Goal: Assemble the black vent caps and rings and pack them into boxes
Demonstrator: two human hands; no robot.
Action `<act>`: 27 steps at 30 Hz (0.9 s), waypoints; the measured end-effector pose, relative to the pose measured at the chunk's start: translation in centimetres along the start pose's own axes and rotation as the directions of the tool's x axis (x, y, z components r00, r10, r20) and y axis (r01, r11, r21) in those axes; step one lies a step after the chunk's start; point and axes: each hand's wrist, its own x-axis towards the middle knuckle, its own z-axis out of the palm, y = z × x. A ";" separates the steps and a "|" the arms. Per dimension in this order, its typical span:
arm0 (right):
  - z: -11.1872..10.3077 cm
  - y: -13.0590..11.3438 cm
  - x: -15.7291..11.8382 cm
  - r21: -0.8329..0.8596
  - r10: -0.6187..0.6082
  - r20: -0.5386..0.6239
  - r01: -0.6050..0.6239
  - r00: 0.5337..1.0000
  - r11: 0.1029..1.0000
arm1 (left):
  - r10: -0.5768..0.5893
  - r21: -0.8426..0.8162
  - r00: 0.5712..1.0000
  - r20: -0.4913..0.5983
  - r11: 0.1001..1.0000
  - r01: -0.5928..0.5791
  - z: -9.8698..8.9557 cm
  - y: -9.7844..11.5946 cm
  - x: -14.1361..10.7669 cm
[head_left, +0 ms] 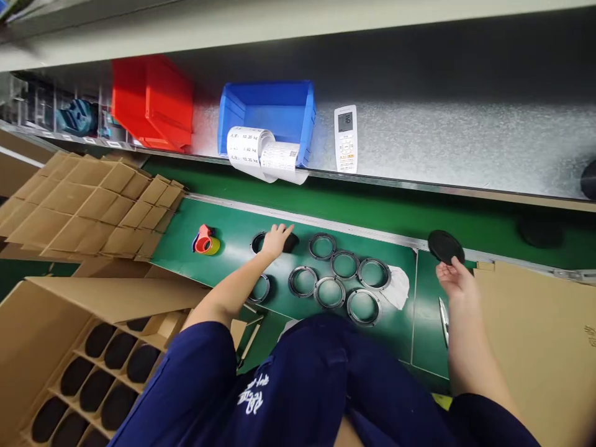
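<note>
My right hand (455, 279) pinches the edge of a black disc (446, 246) and holds it tilted above the right part of the green bench. Toward the back of the bench, my left hand (275, 241) has its fingers curved over a black piece (291, 243), which is partly hidden beneath them. Beside that hand lies a black ring (257, 243), partly covered. Several more black rings, one of them a ring (329, 292) in the middle, lie flat on the green bench (400, 335). A white cloth (397, 287) is partly under the rightmost rings.
An open carton (51, 310) with dark round pieces in dividers stands at lower left. Tape rolls (206, 244) lie on the bench. The shelf above carries a red bin (153, 102), a blue bin (274, 115) and a remote (346, 138). Cardboard (535, 323) covers the right side.
</note>
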 end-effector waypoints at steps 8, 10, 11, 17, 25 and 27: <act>9.7 9.3 -15.9 -0.124 0.172 0.277 -0.142 0.945 0.982 | 0.030 -0.115 0.985 -0.167 0.992 -0.050 5.5 -1.2 -4.3; 11.7 11.5 -18.5 -0.177 0.200 0.377 -0.141 0.904 0.974 | 0.064 -0.180 0.981 -0.184 0.979 -0.098 7.0 -1.3 -5.5; 12.4 12.5 -19.5 -0.205 0.214 0.413 -0.139 0.885 0.969 | 0.082 -0.214 0.978 -0.189 0.969 -0.123 7.6 -1.3 -6.2; 14.7 17.1 -23.8 -0.330 0.309 0.491 -0.154 0.814 0.931 | -0.093 -0.455 0.983 -0.158 0.891 0.011 10.4 -2.5 -9.8; 15.6 20.3 -27.4 -0.340 0.305 0.525 -0.133 0.795 0.931 | -0.119 -0.911 0.986 -0.113 0.409 -0.055 5.8 0.5 -11.6; 15.6 21.5 -28.9 -0.335 0.317 0.543 -0.146 0.778 0.931 | -0.024 -0.998 0.998 -0.050 -0.030 -0.051 3.6 2.6 -12.1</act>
